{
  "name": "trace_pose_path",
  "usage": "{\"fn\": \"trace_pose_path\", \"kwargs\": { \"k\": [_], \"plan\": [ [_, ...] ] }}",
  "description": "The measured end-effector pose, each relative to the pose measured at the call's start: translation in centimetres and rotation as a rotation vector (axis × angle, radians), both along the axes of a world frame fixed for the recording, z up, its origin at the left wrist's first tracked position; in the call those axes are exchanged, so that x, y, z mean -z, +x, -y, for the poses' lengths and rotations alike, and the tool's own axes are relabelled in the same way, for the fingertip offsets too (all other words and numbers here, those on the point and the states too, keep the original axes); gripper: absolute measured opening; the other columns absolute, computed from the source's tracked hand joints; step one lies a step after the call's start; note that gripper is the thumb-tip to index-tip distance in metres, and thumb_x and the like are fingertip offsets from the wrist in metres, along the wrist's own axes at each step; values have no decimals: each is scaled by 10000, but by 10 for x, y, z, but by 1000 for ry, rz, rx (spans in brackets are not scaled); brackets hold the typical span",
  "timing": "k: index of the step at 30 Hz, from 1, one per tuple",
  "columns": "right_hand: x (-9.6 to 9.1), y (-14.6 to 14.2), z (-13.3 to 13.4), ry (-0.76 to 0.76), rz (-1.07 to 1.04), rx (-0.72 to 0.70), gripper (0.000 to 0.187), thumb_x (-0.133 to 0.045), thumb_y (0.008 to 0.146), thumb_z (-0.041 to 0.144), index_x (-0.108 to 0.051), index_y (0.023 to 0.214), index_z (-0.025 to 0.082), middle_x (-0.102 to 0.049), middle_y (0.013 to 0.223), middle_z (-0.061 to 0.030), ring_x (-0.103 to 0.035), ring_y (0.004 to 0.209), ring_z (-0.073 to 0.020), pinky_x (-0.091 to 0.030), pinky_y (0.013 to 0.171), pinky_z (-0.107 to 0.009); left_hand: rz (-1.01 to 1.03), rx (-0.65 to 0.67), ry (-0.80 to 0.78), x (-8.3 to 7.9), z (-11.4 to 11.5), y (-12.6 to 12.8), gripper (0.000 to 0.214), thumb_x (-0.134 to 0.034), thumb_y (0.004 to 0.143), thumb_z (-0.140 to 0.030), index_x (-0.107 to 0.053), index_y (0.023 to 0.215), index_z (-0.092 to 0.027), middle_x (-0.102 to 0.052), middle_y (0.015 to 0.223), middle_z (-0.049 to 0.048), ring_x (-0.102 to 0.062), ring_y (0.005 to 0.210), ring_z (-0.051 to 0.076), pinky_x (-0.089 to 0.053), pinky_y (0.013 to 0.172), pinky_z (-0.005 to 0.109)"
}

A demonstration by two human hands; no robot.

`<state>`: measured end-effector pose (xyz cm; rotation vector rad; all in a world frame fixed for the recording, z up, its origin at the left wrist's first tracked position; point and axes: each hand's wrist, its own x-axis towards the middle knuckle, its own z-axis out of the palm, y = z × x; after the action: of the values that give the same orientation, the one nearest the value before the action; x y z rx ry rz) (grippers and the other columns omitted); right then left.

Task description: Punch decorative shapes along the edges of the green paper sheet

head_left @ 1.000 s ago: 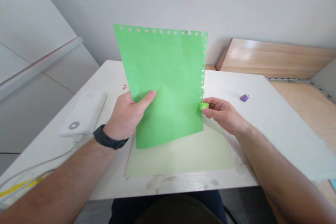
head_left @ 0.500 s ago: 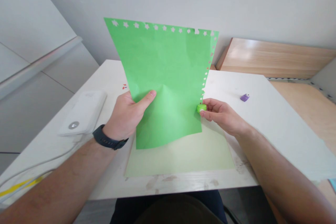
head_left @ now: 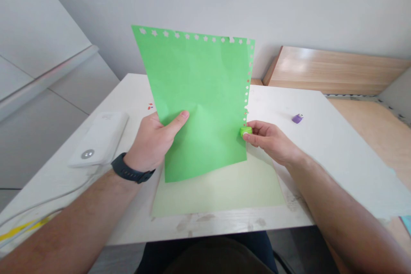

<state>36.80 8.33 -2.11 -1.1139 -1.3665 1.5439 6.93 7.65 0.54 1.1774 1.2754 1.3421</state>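
Observation:
My left hand (head_left: 157,139) grips a sheet of green paper (head_left: 199,72) by its left side, thumb in front and the other fingers hidden behind. The sheet stands upright and bows slightly, with star-shaped holes along its top edge and down the upper part of its right edge. Between the thumb and fingers of my right hand (head_left: 266,139) is a small lime-green craft punch (head_left: 245,132), set on the sheet's right edge just below the lowest hole. Beneath the green sheet, a pale sheet of paper (head_left: 218,199) lies on the table.
A white power bank (head_left: 99,139) with a cable lies on the white table (head_left: 321,158) at left. Tiny red and dark paper bits (head_left: 150,106) are scattered behind my left hand. A small purple punch (head_left: 297,118) rests at right. Beyond stands a wooden panel (head_left: 337,68).
The upper right part of the green sheet has swung a little to the left. Both hands keep their hold, and the punch stays at the right edge.

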Motion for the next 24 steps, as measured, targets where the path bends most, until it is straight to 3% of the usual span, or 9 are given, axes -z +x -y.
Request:
{"fn": "trace_pose_path", "kwargs": {
  "k": [11, 24],
  "plan": [
    [-3, -2, 0, 21, 22, 25, 369, -901, 792, 412, -766, 1067, 204, -729, 929, -22, -559, 747, -143, -440, 723, -320, -27, -7, -12, 0, 0, -2, 481, -830, 843, -535, -777, 1262, -306, -748, 1373, 31, -687, 1306, 363, -577, 1128, 559],
    [1, -2, 0, 33, 4, 16, 336, -897, 812, 420, -779, 1052, 216, -762, 1002, -44, -630, 850, -177, -493, 812, -336, -35, -20, -29, -3, 0, 0, 511, -835, 828, -555, -775, 1255, -282, -738, 1392, 54, -676, 1319, 364, -586, 1106, 532]
  ]
}}
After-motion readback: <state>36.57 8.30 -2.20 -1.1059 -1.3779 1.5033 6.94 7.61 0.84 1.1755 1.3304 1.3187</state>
